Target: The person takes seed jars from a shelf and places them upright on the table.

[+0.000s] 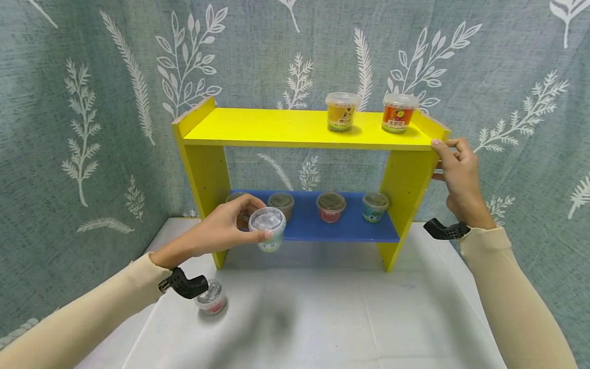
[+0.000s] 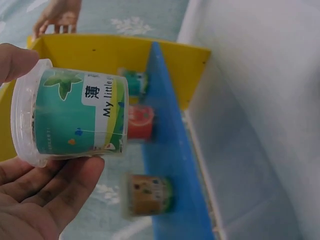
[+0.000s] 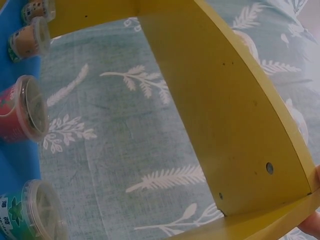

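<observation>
My left hand point(image 1: 226, 225) grips a small clear-lidded plastic tub point(image 2: 80, 112) with a green leaf label, thumb on one side and fingers on the other. It is held upright in front of the lower left of a yellow and blue shelf unit point(image 1: 286, 128). In the left wrist view the label reads "My little". My right hand point(image 1: 461, 174) holds the unit's upper right corner, thumb on the front edge and fingers at the outer side. In the right wrist view only a bit of that hand shows at the edge.
On the yellow top stand a yellow-labelled tub point(image 1: 342, 113) and an orange-labelled tub point(image 1: 398, 114). Several lidded tubs, among them a red one point(image 1: 330, 207) and a teal one point(image 1: 374, 207), line the blue lower shelf point(image 1: 304, 220). Another tub point(image 1: 213, 298) sits on the white table point(image 1: 322, 318), below my left wrist.
</observation>
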Motion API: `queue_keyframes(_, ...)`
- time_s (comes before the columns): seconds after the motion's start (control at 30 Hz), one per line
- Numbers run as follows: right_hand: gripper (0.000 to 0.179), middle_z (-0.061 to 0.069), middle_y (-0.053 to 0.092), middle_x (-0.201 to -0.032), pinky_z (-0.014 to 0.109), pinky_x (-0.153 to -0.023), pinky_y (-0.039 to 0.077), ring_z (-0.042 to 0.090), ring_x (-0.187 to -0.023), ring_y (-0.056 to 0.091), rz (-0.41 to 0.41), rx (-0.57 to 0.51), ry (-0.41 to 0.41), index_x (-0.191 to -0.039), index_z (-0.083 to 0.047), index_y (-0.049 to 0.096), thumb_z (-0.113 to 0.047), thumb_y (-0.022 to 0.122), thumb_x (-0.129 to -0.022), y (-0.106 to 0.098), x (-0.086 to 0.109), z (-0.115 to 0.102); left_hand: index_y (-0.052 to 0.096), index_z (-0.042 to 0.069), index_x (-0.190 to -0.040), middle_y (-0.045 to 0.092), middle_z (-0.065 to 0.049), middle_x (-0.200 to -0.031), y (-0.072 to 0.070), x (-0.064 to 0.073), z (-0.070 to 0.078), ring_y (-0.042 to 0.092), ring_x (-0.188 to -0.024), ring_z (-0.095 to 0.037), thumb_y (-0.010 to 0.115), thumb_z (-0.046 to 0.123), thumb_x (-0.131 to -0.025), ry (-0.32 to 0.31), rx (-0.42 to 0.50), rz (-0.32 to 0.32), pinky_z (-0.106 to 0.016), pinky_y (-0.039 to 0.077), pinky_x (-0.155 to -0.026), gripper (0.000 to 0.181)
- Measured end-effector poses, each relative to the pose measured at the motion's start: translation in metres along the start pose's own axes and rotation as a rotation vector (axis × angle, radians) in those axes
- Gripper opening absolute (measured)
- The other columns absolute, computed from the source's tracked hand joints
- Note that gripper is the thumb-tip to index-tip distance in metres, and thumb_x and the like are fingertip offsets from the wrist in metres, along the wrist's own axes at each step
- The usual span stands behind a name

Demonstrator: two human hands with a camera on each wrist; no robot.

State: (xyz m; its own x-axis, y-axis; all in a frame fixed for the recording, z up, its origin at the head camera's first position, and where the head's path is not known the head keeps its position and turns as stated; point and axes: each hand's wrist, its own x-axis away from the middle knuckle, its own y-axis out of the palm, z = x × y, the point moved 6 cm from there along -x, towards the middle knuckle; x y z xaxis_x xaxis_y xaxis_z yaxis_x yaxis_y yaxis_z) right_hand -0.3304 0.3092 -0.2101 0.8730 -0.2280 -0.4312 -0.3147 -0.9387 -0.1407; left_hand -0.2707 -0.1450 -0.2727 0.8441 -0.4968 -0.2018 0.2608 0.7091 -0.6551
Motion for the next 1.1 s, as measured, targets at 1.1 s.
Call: queue_keyframes(1.1, 0.035, 0.005, 0.053, -0.109, 0.023, -0.071, 0.054, 0.019, -0.094, 0.060, 0.010, -0.006, 0.005, -0.119, -0.022, 0.058, -0.050, 0.064, -0.100, 0.000, 0.001, -0.003, 0.057, 0.013, -0.129, 0.065, -0.003, -0.116, 0.050, 0.038, -0.077, 0.066, -0.105, -0.021, 0.086, 0.037, -0.086, -0.078, 0.082, -0.069, -0.038, 0.056, -0.092, 0.057)
